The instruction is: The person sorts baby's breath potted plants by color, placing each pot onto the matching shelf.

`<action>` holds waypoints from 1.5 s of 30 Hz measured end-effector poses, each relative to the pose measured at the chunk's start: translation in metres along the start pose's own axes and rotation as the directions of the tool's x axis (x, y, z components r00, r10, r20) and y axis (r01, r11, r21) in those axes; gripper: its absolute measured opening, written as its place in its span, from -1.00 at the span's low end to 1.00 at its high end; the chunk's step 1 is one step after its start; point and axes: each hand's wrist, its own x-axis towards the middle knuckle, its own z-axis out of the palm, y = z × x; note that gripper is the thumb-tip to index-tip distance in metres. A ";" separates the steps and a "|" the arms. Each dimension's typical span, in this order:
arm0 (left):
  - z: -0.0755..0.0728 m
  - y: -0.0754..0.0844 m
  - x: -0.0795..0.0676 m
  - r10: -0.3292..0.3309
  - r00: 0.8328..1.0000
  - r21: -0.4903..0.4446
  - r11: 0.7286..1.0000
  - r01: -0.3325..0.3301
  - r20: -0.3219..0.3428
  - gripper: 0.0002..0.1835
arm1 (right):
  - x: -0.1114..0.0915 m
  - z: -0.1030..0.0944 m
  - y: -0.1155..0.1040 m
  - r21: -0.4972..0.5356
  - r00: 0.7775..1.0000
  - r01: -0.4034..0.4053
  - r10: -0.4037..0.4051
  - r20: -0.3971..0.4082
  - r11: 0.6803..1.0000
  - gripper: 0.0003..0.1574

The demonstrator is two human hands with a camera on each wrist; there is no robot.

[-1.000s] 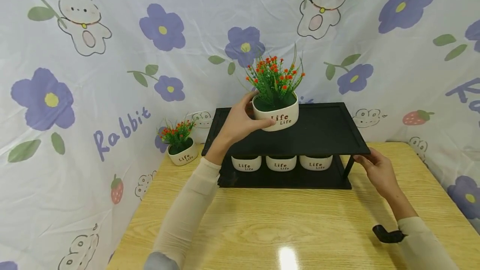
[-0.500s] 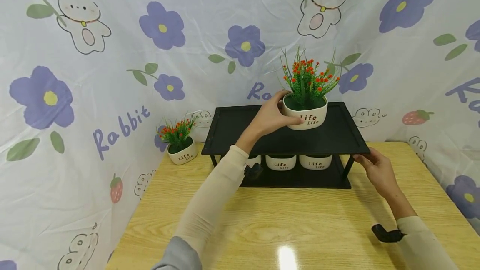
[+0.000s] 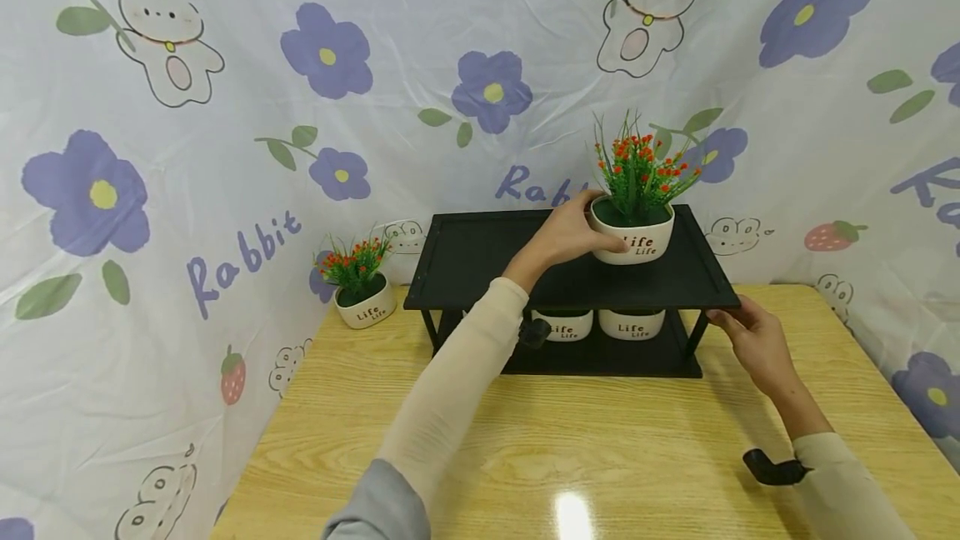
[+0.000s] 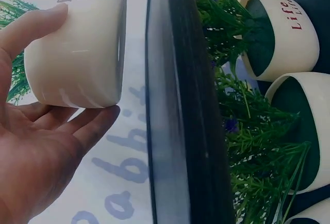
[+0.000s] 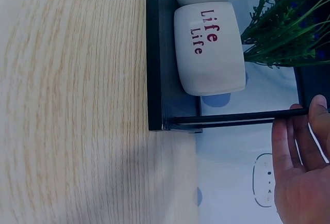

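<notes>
My left hand (image 3: 566,232) grips a white oval flowerpot (image 3: 637,242) with red artificial flowers, thumb at the front and fingers round its side. The pot is over the right part of the upper board of a black two-tier shelf (image 3: 487,252). In the left wrist view a narrow gap separates the pot's base (image 4: 122,48) from the board (image 4: 191,100). My right hand (image 3: 757,344) holds the shelf's upper right corner; in the right wrist view its fingers (image 5: 289,144) and thumb are at the top of the thin side post (image 5: 232,118).
White "Life" pots (image 3: 632,325) with green and purple plants stand on the lower tier, partly hidden by the left forearm. Another red-flowered pot (image 3: 365,311) sits at the back left of the wooden table (image 3: 600,440). A printed cloth (image 3: 420,40) hangs behind.
My left hand has carried the red-flowered pot to the right and slightly lower over the upper board. The right hand has stayed at the shelf's corner.
</notes>
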 end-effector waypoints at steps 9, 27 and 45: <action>0.008 -0.007 0.012 -0.037 0.999 -0.012 0.999 0.038 0.037 0.07 | 0.001 0.000 0.001 -0.021 1.000 -0.011 0.011 -0.001 1.000 -0.59; 0.012 -0.011 0.020 -0.096 0.983 0.057 0.994 0.088 0.157 0.18 | 0.000 0.001 0.000 0.015 1.000 0.009 -0.008 -0.012 1.000 -0.61; -0.020 -0.027 0.004 -0.002 0.987 -0.031 1.000 0.007 0.159 0.09 | 0.000 0.004 0.003 0.049 1.000 0.005 -0.004 -0.014 0.999 -0.62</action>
